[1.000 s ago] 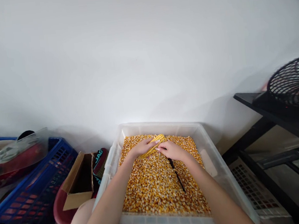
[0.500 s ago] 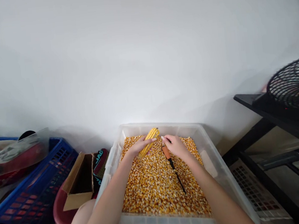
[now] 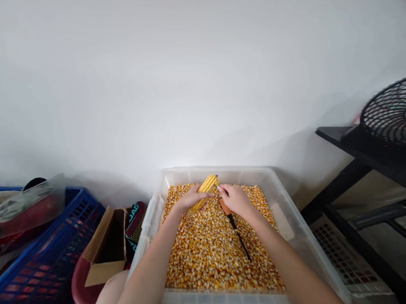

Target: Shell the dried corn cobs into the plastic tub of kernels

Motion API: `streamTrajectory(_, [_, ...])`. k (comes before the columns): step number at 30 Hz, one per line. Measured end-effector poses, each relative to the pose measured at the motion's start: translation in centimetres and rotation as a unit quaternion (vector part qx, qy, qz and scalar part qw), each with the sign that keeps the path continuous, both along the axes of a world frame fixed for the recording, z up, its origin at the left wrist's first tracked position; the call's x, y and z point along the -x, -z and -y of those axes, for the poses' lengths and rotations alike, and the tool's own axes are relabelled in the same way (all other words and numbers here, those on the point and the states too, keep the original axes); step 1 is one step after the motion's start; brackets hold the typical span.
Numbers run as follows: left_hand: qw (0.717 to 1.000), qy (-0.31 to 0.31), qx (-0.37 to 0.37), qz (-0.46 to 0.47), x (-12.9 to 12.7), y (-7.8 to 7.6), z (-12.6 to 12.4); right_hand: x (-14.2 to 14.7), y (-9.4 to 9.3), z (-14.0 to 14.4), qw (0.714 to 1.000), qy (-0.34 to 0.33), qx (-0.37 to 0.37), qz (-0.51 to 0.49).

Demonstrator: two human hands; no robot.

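Note:
My left hand (image 3: 193,196) is closed around a yellow corn cob (image 3: 208,184), its kernels still in rows and its upper end tilted to the right. My right hand (image 3: 234,198) is closed in a pinch close to the cob's right side. A thin dark tip shows between its fingertips and the cob, but what it belongs to is hidden. Just below the right hand, a screwdriver-like tool (image 3: 225,206) with an orange handle and black shaft lies on loose corn kernels (image 3: 206,253). The kernels fill much of a translucent plastic bin (image 3: 308,252).
On the left stand a blue plastic basket (image 3: 37,266), a cardboard box (image 3: 105,272) in a red basin (image 3: 79,286), and a black patterned item (image 3: 135,219). To the right, a black fan (image 3: 398,117) sits on a black rack (image 3: 339,133). A white wall (image 3: 195,75) rises behind.
The cob has shifted slightly right and up in my left hand, closer to my right fingers. My right hand has moved slightly left. The orange-handled tool stays where it was.

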State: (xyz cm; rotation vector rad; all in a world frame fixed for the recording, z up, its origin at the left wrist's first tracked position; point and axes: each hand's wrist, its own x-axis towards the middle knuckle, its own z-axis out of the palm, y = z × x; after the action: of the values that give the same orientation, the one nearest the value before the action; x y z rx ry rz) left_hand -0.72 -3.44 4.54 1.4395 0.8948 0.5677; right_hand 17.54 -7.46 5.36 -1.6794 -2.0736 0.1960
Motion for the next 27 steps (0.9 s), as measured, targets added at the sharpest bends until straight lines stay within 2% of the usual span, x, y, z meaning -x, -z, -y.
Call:
streamTrajectory(6, [0.999,-0.001,-0.027,-0.027,0.0,0.0,0.1,0.4,0.1,0.1,0.999,0.016,0.015,0.042])
streamTrajectory(9, [0.997,-0.005,-0.051,-0.054,0.3,-0.5,0.2,0.2,-0.2,0.2,0.999,-0.001,0.02,0.029])
streamTrajectory(14, [0.995,0.038,-0.051,-0.073,1.1,-1.6,0.3,-1.4,-1.4,0.2,0.993,-0.095,0.051,-0.056])
streamTrajectory(17, [0.992,0.07,-0.039,-0.101,1.4,-2.0,0.3,-2.5,-1.6,-0.1,0.981,-0.132,0.11,-0.094])
streamTrajectory(22, [0.987,0.105,-0.015,-0.123,1.4,-1.9,0.3,-3.9,-0.9,-0.8,0.95,-0.171,0.216,-0.146])
streamTrajectory(25, [0.992,0.093,0.016,-0.084,1.3,-1.7,0.3,-4.1,-0.4,-1.0,0.939,-0.186,0.214,-0.194])
streamTrajectory(27, [0.997,0.067,0.026,-0.04,1.1,-1.5,0.3,-3.7,-0.1,-1.0,0.935,-0.163,0.19,-0.252])
